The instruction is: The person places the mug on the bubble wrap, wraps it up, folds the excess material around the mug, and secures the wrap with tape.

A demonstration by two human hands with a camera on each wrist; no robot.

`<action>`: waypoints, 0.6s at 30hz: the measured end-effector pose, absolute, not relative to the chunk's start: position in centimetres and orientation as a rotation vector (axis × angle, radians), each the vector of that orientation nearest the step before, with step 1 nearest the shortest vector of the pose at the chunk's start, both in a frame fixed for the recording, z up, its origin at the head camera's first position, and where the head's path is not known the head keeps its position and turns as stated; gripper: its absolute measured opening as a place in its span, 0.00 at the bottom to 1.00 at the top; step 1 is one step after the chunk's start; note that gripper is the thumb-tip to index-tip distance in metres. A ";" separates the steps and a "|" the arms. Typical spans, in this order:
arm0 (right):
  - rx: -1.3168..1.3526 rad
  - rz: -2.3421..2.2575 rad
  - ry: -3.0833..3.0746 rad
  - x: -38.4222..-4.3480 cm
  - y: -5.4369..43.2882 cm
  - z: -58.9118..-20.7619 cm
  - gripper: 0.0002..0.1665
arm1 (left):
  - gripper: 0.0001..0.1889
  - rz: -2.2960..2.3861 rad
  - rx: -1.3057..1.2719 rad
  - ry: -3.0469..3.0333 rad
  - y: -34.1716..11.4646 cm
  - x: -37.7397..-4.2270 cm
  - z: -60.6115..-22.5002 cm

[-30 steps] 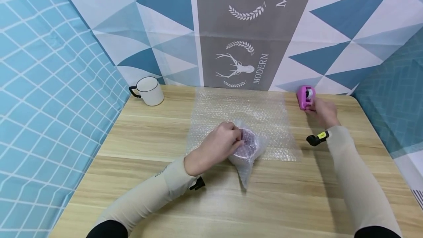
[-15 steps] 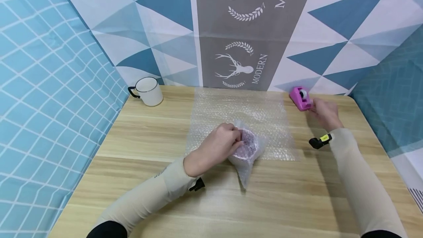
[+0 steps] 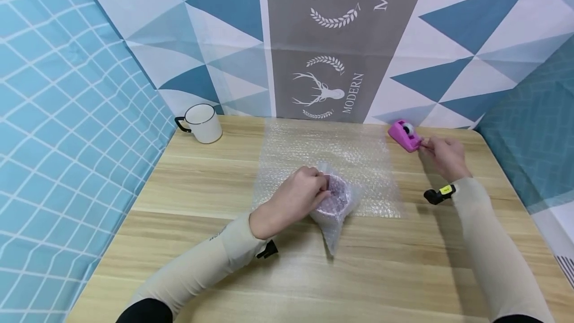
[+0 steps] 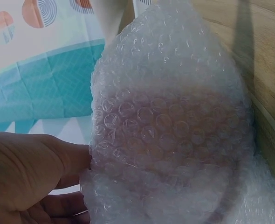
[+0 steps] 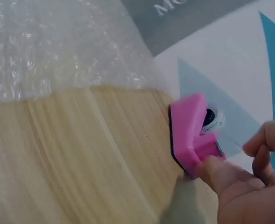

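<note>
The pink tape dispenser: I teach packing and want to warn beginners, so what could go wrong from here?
The right hand has fingers close to what looks like the cutting edge of the pink tape dispenser and might get nicked. The dispenser seems to rest on the table, so it could slide if pulled. The left hand pinches the bubble-wrapped bundle; if released, the wrap may loosen.

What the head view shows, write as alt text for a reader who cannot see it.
A person's left hand grips a bubble-wrapped item on a wooden table while the right hand touches a pink tape dispenser. A flat bubble-wrap sheet spreads behind; a white mug stands back left.
</note>
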State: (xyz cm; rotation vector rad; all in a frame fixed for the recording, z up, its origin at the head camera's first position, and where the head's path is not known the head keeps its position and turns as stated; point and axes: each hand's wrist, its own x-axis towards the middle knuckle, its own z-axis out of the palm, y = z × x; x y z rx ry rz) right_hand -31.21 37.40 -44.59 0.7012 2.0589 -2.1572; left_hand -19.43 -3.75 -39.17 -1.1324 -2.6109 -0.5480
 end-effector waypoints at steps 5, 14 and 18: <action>0.692 -2.329 1.847 -30.9 37.4 -45.0 0.20 | 0.08 -0.542 -1.133 -2.599 -3.8 -19.6 -39.2; 0.813 -2.428 1.795 -30.8 37.1 -45.5 0.05 | 0.08 -0.558 -1.139 -2.602 -3.7 -19.5 -39.4; 0.881 -2.362 1.853 -31.1 37.1 -46.2 0.03 | 0.09 -0.566 -1.138 -2.589 -3.7 -19.7 -39.5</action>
